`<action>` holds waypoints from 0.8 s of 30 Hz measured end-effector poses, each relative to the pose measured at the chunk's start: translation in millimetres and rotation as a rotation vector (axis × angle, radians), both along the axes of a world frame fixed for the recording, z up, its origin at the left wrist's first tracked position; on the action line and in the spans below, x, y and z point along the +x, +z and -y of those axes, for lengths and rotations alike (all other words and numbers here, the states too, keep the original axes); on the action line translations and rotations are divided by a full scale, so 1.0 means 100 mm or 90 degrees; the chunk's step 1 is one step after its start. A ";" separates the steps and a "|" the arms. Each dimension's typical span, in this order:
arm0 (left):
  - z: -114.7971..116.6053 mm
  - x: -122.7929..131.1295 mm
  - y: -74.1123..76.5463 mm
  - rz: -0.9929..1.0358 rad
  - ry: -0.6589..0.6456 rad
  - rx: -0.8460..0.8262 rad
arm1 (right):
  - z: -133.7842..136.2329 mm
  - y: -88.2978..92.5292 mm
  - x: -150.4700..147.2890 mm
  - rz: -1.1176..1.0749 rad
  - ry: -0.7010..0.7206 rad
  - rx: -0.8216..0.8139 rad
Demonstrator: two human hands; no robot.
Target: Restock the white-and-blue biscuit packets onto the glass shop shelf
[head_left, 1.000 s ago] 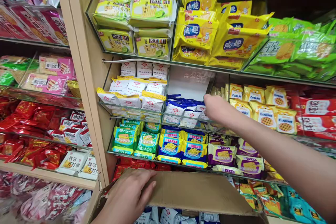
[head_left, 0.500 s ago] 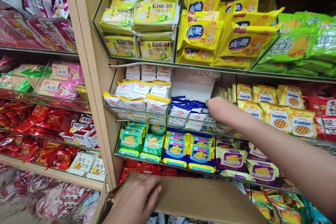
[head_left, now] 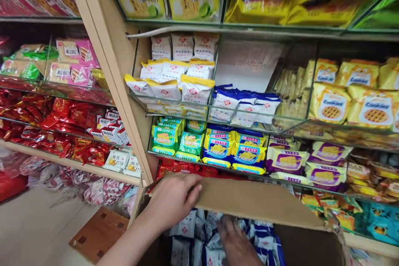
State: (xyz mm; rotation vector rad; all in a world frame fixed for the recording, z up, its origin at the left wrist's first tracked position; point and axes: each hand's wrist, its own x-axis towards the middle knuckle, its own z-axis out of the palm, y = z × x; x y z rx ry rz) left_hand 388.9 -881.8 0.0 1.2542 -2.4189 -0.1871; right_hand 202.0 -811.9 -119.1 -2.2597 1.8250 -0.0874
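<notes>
My left hand [head_left: 173,199] grips the raised flap of a cardboard box [head_left: 249,199], fingers curled over its edge. My right hand [head_left: 235,241] reaches down inside the box among several blue-and-white snack packets [head_left: 193,232]; it is in shadow and blurred, so its fingers do not show clearly. On the glass shelf above lie matching blue-and-white packets [head_left: 246,102], with yellow-and-white packets [head_left: 174,81] to their left.
Glass shelf compartments hold cookie bags [head_left: 352,99], green, blue and purple packets [head_left: 237,151] and yellow bags above. A wooden upright [head_left: 115,75] divides this rack from the left shelves of red packets [head_left: 62,120]. A flattened carton [head_left: 98,232] lies on the floor.
My right hand left the blue-and-white packets on the shelf and dropped into the box. The view tilted down and nearer. My left hand stays on the flap.
</notes>
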 end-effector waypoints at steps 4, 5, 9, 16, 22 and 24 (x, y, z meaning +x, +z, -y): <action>0.00 -0.02 0.00 0.037 -0.009 0.029 | 0.05 -0.48 0.02 -0.009 -0.082 0.024; 0.01 -0.03 0.00 0.036 -0.013 0.030 | 0.05 -0.51 0.01 0.001 -0.083 0.018; 0.00 -0.03 -0.05 -0.024 -0.025 -0.030 | 0.08 -0.50 -0.06 0.033 -0.113 -0.006; -0.37 0.01 -0.38 -0.415 -0.213 -0.218 | 0.39 -0.53 -0.05 0.118 -0.204 0.003; -0.60 0.05 -0.84 -0.341 -0.103 0.127 | 0.32 -0.30 -0.23 0.310 -0.219 -0.003; -0.61 0.01 -0.95 -0.366 -0.007 0.261 | 0.19 -0.15 -0.30 0.376 -0.222 -0.008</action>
